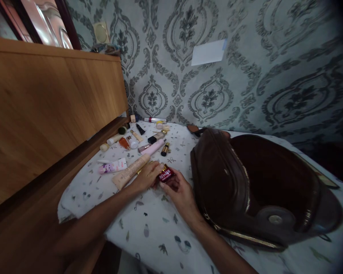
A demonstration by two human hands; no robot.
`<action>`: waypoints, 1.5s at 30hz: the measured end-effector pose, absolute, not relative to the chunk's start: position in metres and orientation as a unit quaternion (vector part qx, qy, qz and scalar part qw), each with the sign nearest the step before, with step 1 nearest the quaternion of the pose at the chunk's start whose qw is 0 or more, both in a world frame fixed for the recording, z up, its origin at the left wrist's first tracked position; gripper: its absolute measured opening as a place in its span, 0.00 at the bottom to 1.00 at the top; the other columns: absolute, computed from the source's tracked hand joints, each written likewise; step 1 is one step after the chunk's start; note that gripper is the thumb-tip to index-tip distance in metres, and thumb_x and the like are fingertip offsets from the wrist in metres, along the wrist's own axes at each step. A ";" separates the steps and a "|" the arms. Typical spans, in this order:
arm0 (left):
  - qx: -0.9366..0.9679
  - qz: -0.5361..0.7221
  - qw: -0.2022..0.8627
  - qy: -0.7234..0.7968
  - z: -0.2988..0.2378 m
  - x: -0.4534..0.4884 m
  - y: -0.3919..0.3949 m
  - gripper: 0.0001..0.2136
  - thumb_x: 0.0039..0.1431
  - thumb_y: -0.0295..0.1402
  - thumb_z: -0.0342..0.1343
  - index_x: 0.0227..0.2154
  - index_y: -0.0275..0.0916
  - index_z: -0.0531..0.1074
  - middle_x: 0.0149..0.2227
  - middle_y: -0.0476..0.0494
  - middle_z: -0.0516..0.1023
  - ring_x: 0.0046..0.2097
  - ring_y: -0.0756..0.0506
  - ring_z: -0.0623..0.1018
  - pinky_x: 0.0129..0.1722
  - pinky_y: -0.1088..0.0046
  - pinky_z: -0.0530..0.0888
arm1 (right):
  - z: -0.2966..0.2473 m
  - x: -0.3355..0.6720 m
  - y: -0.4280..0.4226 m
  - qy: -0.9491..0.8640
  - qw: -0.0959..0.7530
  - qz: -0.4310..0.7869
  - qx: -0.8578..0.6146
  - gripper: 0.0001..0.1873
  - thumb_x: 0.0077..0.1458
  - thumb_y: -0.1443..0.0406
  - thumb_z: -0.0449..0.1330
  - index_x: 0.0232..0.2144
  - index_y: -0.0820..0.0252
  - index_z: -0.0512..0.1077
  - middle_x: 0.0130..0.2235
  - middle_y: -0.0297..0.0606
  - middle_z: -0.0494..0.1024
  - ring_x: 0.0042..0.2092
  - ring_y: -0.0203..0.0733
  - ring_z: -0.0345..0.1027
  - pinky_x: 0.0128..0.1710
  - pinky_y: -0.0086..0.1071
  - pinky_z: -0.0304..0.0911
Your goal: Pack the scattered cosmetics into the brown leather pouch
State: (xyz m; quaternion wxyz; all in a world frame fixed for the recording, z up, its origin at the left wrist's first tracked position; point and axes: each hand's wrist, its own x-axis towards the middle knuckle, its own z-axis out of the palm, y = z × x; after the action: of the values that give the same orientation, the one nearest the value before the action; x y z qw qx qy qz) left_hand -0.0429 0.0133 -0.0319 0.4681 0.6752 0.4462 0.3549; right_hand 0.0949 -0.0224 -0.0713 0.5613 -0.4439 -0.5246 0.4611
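Note:
Between my two hands is a small dark red package with white lettering and a gold edge; its exact kind is unclear. My left hand grips it from the left, thumb along its top. The fingers of my right hand close around its right and lower side. A beige tube lies just beyond my left hand, next to a white and purple tube. To the right of my right hand stands a dark brown leather bag, its zip undone and its mouth wide.
Farther back on the patterned cloth lie several cosmetics, including a pink tube, a small black and gold bottle, an orange item and a silver tube. A wooden cabinet borders the left; a papered wall rises behind.

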 end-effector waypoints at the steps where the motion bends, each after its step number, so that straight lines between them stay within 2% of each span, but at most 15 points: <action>1: 0.676 0.353 0.468 0.446 -0.032 -0.043 0.014 0.28 0.55 0.64 0.40 0.24 0.41 0.59 0.13 0.56 0.61 0.15 0.51 0.65 0.14 0.76 0.60 | -0.071 0.095 -0.022 -0.526 0.559 0.460 -0.446 0.30 0.44 0.59 0.66 0.50 0.59 0.66 0.36 0.37 0.77 0.35 0.41 0.70 0.37 0.35 0.68; 12: 0.673 0.359 0.464 0.450 -0.031 -0.041 0.012 0.28 0.55 0.64 0.41 0.24 0.41 0.59 0.14 0.56 0.61 0.16 0.52 0.65 0.15 0.77 0.60 | -0.068 0.094 -0.022 -0.513 0.569 0.461 -0.449 0.30 0.42 0.61 0.66 0.49 0.61 0.66 0.34 0.37 0.76 0.32 0.41 0.70 0.34 0.35 0.68; 20: 0.671 0.366 0.474 0.437 -0.036 -0.042 0.014 0.27 0.56 0.63 0.42 0.26 0.41 0.59 0.15 0.56 0.61 0.15 0.52 0.64 0.14 0.77 0.60 | -0.068 0.096 -0.022 -0.520 0.569 0.452 -0.449 0.29 0.43 0.61 0.66 0.49 0.59 0.67 0.33 0.35 0.77 0.32 0.40 0.70 0.33 0.34 0.68; 25: 0.672 0.375 0.478 0.423 -0.034 -0.042 0.010 0.25 0.58 0.60 0.44 0.30 0.39 0.63 0.16 0.56 0.62 0.16 0.53 0.64 0.15 0.78 0.60 | -0.069 0.096 -0.021 -0.515 0.574 0.450 -0.450 0.29 0.43 0.61 0.65 0.49 0.59 0.66 0.36 0.37 0.78 0.34 0.41 0.71 0.36 0.36 0.69; 33: 0.658 0.392 0.490 0.416 -0.038 -0.039 0.009 0.25 0.57 0.58 0.46 0.36 0.38 0.67 0.21 0.54 0.65 0.18 0.53 0.65 0.16 0.78 0.60 | -0.073 0.094 -0.017 -0.495 0.584 0.472 -0.437 0.28 0.41 0.62 0.65 0.48 0.59 0.66 0.37 0.38 0.78 0.34 0.42 0.72 0.36 0.36 0.69; 37: 0.650 0.396 0.496 0.419 -0.040 -0.038 0.009 0.24 0.58 0.57 0.48 0.38 0.38 0.68 0.27 0.51 0.69 0.20 0.53 0.67 0.17 0.77 0.62 | -0.070 0.095 -0.019 -0.496 0.588 0.462 -0.441 0.26 0.41 0.64 0.65 0.45 0.59 0.67 0.33 0.35 0.78 0.31 0.39 0.71 0.33 0.33 0.68; 41: 0.640 0.388 0.505 0.430 -0.041 -0.038 0.010 0.26 0.58 0.57 0.47 0.43 0.39 0.68 0.27 0.51 0.70 0.21 0.52 0.67 0.17 0.77 0.61 | -0.067 0.096 -0.020 -0.504 0.589 0.445 -0.448 0.24 0.41 0.65 0.65 0.44 0.59 0.68 0.30 0.32 0.76 0.30 0.38 0.69 0.31 0.31 0.66; 45: 0.649 0.398 0.482 0.434 -0.040 -0.039 0.010 0.25 0.57 0.55 0.49 0.44 0.39 0.70 0.32 0.47 0.73 0.28 0.50 0.70 0.22 0.77 0.65 | -0.067 0.096 -0.020 -0.505 0.593 0.423 -0.463 0.24 0.40 0.65 0.66 0.43 0.58 0.69 0.29 0.31 0.75 0.29 0.37 0.68 0.30 0.31 0.65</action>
State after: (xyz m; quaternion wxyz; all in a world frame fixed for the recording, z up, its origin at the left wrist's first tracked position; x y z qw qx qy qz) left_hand -0.0393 0.0100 -0.0399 0.4821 0.6485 0.4344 0.3979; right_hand 0.0963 -0.0197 -0.0666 0.5935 -0.4631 -0.5047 0.4226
